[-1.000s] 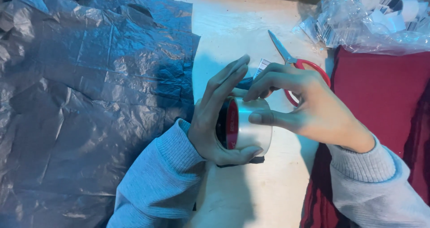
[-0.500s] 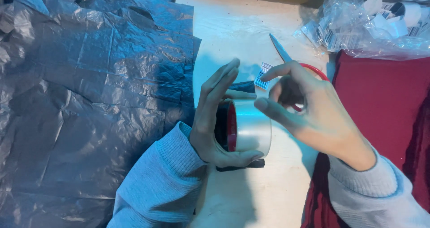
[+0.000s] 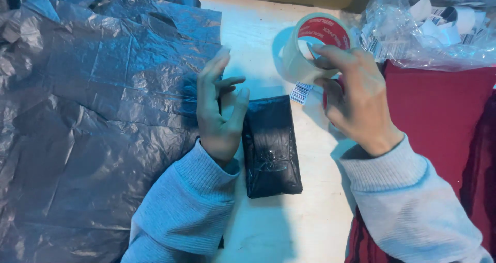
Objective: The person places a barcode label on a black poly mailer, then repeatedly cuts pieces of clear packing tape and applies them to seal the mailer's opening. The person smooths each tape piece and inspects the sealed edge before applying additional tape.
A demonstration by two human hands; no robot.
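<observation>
Since half a second ago, from the head view I see my right hand (image 3: 356,95) has carried the tape roll (image 3: 312,46) far, still pinching it, while my left hand (image 3: 219,113) hovers spread wide just left of the black wrapped packet (image 3: 271,147) on the table (image 3: 258,30).

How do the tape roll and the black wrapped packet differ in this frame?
The tape roll is round, pale with a red core, and held up by the right hand; the black wrapped packet is oblong, dark and lies flat on the table, beside the open left hand.
</observation>
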